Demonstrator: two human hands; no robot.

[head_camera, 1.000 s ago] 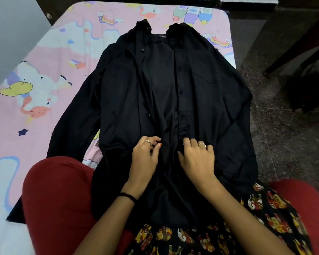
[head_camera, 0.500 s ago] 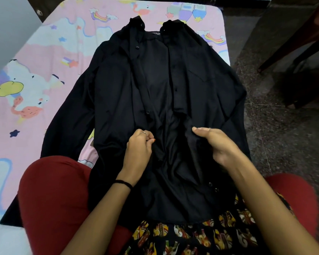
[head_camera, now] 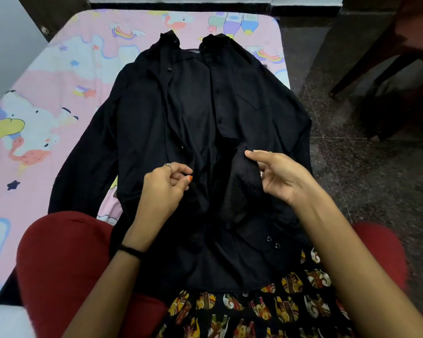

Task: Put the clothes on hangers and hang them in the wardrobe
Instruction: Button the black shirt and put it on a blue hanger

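**Mia:** Where is the black shirt [head_camera: 142, 123]?

**Tom:** It lies flat on the bed, on top of the pink cartoon bedsheet [head_camera: 47, 98]. The collar is at the far end. The bottom edge hangs over the person's lap, between the red trousers [head_camera: 66, 259] and on top of a patterned black and yellow top [head_camera: 291, 311].

**Mia:** Is the shirt closed up?

**Tom:** No. The front is open in the middle, and you can see the inside of the back part. One sleeve stretches out along the left side of the bed. A chest pocket shows on the right half, and some small black buttons show near the bottom right.

**Mia:** What is the left hand [head_camera: 165, 182] doing?

**Tom:** Its fingers are curled, and the thumb and first finger pinch the edge of the left front of the shirt. It has a ring on one finger and a black band on the wrist.

**Mia:** And the right hand [head_camera: 277, 174]?

**Tom:** It pinches the edge of the right front and lifts that cloth up a little. The two hands are near each other, with the gap in the shirt between them.

**Mia:** What is beside the bed?

**Tom:** A dark speckled floor [head_camera: 366, 181] on the right, with dark wooden chair legs [head_camera: 366, 69] standing on it.
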